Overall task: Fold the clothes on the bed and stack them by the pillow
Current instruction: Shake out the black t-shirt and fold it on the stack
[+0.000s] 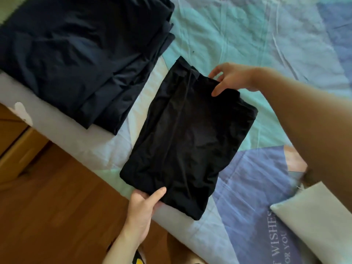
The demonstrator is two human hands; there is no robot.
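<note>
Dark navy pile [76,60] laid on bed [247,35], upper left. Left hand [142,210] pinches near edge of folded black garment [186,138], mid-bed. Far edge gripped by right hand [231,78]. Grey pillow [314,216] at lower right.

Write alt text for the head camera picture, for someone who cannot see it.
Two hands, left hand and right hand, hold opposite ends of a folded black garment on a bed with a pastel patchwork cover. A dark navy pile lies beside it; a grey pillow sits lower right.
</note>
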